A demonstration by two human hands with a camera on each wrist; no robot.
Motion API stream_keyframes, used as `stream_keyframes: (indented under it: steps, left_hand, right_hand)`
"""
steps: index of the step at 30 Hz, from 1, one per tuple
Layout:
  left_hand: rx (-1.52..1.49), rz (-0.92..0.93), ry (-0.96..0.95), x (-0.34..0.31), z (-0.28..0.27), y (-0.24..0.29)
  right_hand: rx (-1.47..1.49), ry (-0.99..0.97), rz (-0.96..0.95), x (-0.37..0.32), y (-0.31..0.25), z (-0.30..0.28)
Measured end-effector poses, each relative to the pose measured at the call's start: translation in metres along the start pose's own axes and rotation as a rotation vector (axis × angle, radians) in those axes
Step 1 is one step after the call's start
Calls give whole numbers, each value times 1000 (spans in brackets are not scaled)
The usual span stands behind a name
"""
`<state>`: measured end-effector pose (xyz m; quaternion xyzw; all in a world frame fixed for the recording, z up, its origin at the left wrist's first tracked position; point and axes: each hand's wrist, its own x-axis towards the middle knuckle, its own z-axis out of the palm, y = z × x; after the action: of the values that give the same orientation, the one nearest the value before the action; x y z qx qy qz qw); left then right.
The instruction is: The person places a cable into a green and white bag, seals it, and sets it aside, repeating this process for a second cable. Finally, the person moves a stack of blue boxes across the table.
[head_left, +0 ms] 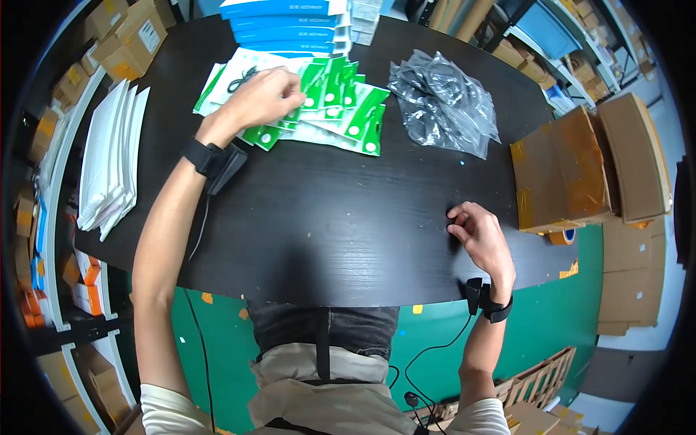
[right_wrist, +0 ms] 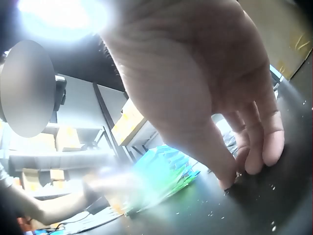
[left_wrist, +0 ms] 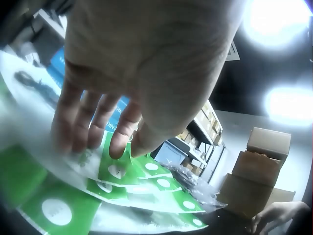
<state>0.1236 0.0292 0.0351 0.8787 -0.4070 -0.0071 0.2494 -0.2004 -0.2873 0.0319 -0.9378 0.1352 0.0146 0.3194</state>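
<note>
Green-and-white packets [head_left: 355,129] lie in an overlapping, fanned pile toward the back left of the dark table, and a packet on the left of the pile shows a dark coiled cable [head_left: 239,81]. Over this pile is the left hand [head_left: 262,97], its fingers loosely bent and pointing down. In the left wrist view the fingertips of that hand [left_wrist: 142,73] are at or just above the packets [left_wrist: 61,208]; contact cannot be told. Holding nothing, the right hand [head_left: 482,235] rests at the table's right side, fingers loosely curled; the right wrist view shows its fingertips by the tabletop.
Blue boxes [head_left: 283,32] are stacked behind the packets. Grey plastic bags [head_left: 446,105] lie to their right. White padded envelopes [head_left: 109,156] sit at the left edge, cardboard boxes [head_left: 562,170] at the right edge, and a tape roll [head_left: 562,237] beside them.
</note>
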Motion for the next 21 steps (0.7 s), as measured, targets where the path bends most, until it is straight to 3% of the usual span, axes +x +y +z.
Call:
stream_keyframes:
  steps: [10,13,18,21]
  left_hand:
    - [-196,-69,44,-34,11,3]
    - [-136,-8,97,-42,20,1]
    - [-133,-19,124,-54,26,5]
    - [-123,-56,116,-58,25,12]
  right_hand:
    - [-41,-9,62,10,-12,3]
    - [-50,-22,52,12,-9,4]
    - [-46,-74,8,14,-37,-12]
    - [131,-6,-76,23,-63,-20]
